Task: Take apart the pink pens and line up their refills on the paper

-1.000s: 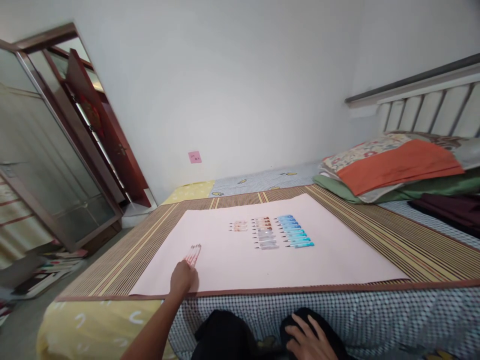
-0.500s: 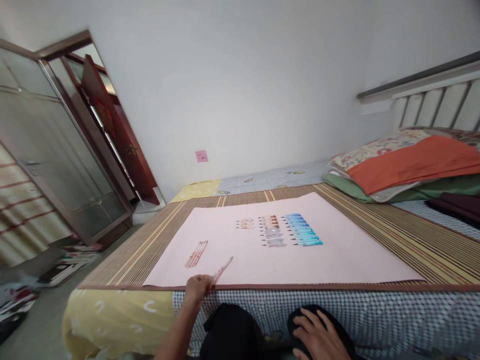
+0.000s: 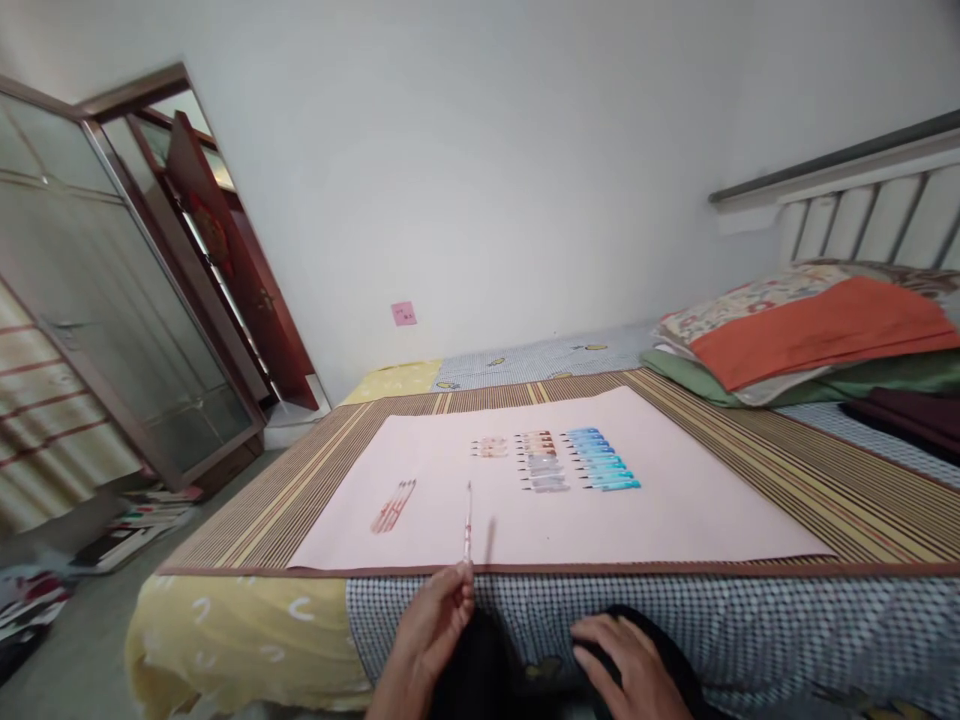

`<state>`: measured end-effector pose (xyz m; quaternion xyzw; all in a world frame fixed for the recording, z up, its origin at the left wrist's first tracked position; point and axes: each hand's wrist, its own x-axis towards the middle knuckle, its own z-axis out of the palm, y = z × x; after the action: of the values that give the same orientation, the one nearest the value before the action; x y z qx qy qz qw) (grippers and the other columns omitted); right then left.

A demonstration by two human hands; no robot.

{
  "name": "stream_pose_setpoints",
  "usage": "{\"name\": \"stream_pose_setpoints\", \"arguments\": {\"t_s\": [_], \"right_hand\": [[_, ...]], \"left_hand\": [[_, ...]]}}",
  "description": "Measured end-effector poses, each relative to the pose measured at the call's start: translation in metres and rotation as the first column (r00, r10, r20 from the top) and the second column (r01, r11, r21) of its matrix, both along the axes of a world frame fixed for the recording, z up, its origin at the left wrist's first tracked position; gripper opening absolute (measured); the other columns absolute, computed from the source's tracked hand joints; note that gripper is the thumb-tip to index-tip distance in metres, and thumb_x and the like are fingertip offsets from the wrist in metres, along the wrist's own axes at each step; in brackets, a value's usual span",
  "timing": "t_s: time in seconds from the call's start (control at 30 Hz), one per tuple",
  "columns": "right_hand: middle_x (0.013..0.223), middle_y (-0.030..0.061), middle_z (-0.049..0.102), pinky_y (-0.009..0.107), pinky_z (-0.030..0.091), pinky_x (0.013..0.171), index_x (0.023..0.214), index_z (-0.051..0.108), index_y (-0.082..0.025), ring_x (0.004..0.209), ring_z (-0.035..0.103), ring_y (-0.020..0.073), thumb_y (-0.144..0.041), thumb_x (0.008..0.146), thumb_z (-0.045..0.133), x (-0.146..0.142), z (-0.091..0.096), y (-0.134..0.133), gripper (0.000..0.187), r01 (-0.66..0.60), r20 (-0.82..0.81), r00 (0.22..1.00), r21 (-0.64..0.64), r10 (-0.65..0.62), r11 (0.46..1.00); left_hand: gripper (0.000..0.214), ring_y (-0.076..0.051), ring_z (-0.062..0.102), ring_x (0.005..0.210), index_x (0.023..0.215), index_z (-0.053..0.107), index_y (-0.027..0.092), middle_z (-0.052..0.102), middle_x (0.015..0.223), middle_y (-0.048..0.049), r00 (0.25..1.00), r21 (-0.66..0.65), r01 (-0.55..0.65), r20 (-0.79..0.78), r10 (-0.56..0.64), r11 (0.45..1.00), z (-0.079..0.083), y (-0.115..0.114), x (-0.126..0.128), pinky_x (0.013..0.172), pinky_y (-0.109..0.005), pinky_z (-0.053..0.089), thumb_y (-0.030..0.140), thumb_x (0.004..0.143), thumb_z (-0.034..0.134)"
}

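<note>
My left hand (image 3: 441, 612) is closed round the lower end of a slim, clear-and-reddish pen (image 3: 469, 525). The pen's tip points away from me, over the near part of a pale pink sheet (image 3: 675, 520), and its shadow falls to the right. Left of it lies a slanted bunch of similar reddish pens (image 3: 394, 507). Further back on the sheet are a short row of light pens (image 3: 491, 448), a column of brown and grey pens (image 3: 543, 465) and a column of blue to turquoise pens (image 3: 604, 460). My right hand (image 3: 626, 665) rests on my right knee, holding nothing, fingers apart.
Beneath the sheet lies a striped mat (image 3: 262, 500) on a bed with a checked cover (image 3: 750, 620). Pillows (image 3: 810, 330) are piled at the right, by a white headboard (image 3: 877, 215). A door (image 3: 120, 280) stands at the left.
My left hand has moved right and towards me, turning the pen from slanted to nearly straight ahead. My right hand has shifted slightly on the knee, its fingers more bent.
</note>
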<state>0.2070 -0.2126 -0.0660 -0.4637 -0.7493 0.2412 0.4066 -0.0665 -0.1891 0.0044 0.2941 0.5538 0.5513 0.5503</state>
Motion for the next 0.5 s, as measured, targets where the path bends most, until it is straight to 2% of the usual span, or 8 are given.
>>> {"name": "stream_pose_setpoints", "arguments": {"t_s": [0.03, 0.07, 0.13, 0.2, 0.23, 0.33, 0.43, 0.5], "right_hand": [[0.110, 0.0076, 0.080, 0.041, 0.056, 0.097, 0.101, 0.079, -0.028, 0.105, 0.074, 0.0271, -0.045, 0.098, 0.055, -0.010, 0.017, -0.001, 0.030, 0.010, -0.143, 0.989, -0.096, -0.024, 0.995], [0.110, 0.0093, 0.080, 0.040, 0.057, 0.095, 0.104, 0.079, -0.027, 0.104, 0.074, 0.0278, -0.050, 0.098, 0.054, -0.021, 0.034, -0.002, 0.034, -0.003, -0.265, 0.963, -0.170, -0.043, 0.985], [0.110, 0.0114, 0.080, 0.041, 0.056, 0.096, 0.114, 0.077, -0.024, 0.104, 0.074, 0.0294, -0.057, 0.093, 0.061, -0.044, 0.065, -0.003, 0.042, -0.092, -0.450, 0.893, -0.240, -0.026, 0.966], [0.110, 0.0124, 0.079, 0.041, 0.056, 0.096, 0.121, 0.074, -0.022, 0.104, 0.074, 0.0296, -0.060, 0.088, 0.067, -0.066, 0.088, -0.002, 0.051, -0.203, -0.594, 0.805, -0.268, 0.005, 0.942], [0.106, 0.0127, 0.079, 0.040, 0.057, 0.093, 0.120, 0.075, -0.021, 0.102, 0.074, 0.0296, -0.062, 0.085, 0.070, -0.074, 0.095, -0.001, 0.055, -0.220, -0.647, 0.762, -0.280, -0.014, 0.934], [0.083, 0.0094, 0.077, 0.036, 0.057, 0.072, 0.114, 0.076, -0.018, 0.077, 0.072, 0.0257, -0.070, 0.079, 0.072, -0.089, 0.103, 0.002, 0.062, -0.220, -0.719, 0.690, -0.323, -0.087, 0.921], [0.073, 0.0051, 0.071, 0.031, 0.051, 0.065, 0.106, 0.077, -0.017, 0.066, 0.065, 0.0199, -0.067, 0.086, 0.066, -0.086, 0.105, 0.002, 0.055, -0.189, -0.650, 0.759, -0.274, -0.037, 0.943], [0.072, 0.0027, 0.068, 0.028, 0.047, 0.062, 0.104, 0.077, -0.018, 0.063, 0.060, 0.0170, -0.062, 0.092, 0.060, -0.078, 0.109, -0.002, 0.049, -0.185, -0.552, 0.834, -0.229, 0.029, 0.956]], "left_hand": [[0.018, -0.009, 0.059, 0.062, 0.078, 0.072, 0.011, 0.065, 0.073, -0.0025, 0.972, 0.023, 0.013, 0.236, -0.018, 1.000, 0.003, -0.010, 0.012, 0.062, -0.019, 0.051, 0.020, 0.073, 0.086], [0.021, -0.008, 0.058, 0.061, 0.080, 0.072, 0.011, 0.065, 0.072, -0.0020, 0.926, 0.044, 0.017, 0.375, -0.032, 0.999, 0.006, -0.019, 0.025, 0.060, -0.017, 0.051, 0.019, 0.070, 0.090], [0.029, -0.007, 0.058, 0.062, 0.081, 0.074, 0.010, 0.064, 0.073, -0.0019, 0.889, 0.082, 0.049, 0.450, -0.081, 0.995, 0.012, -0.036, 0.050, 0.060, -0.017, 0.051, 0.023, 0.066, 0.095], [0.038, -0.006, 0.053, 0.058, 0.082, 0.074, 0.010, 0.062, 0.068, -0.0003, 0.899, 0.132, 0.118, 0.407, -0.162, 0.984, 0.014, -0.048, 0.070, 0.057, -0.017, 0.047, 0.035, 0.065, 0.097], [0.041, -0.006, 0.051, 0.055, 0.081, 0.074, 0.011, 0.061, 0.065, 0.0003, 0.909, 0.161, 0.142, 0.369, -0.193, 0.977, 0.013, -0.051, 0.077, 0.055, -0.017, 0.045, 0.040, 0.064, 0.096], [0.050, -0.007, 0.053, 0.055, 0.087, 0.074, 0.012, 0.064, 0.068, -0.0012, 0.948, 0.206, 0.183, 0.222, -0.228, 0.961, 0.008, -0.053, 0.081, 0.053, -0.019, 0.042, 0.051, 0.062, 0.095], [0.056, -0.013, 0.061, 0.063, 0.089, 0.073, 0.013, 0.070, 0.079, -0.0060, 0.984, 0.184, 0.178, -0.017, -0.178, 0.967, 0.012, -0.049, 0.063, 0.054, -0.023, 0.045, 0.057, 0.060, 0.093], [0.056, -0.014, 0.060, 0.063, 0.090, 0.072, 0.015, 0.069, 0.077, -0.0040, 0.986, 0.216, 0.110, -0.145, -0.080, 0.970, 0.027, -0.049, 0.048, 0.054, -0.023, 0.044, 0.059, 0.061, 0.091]]}}
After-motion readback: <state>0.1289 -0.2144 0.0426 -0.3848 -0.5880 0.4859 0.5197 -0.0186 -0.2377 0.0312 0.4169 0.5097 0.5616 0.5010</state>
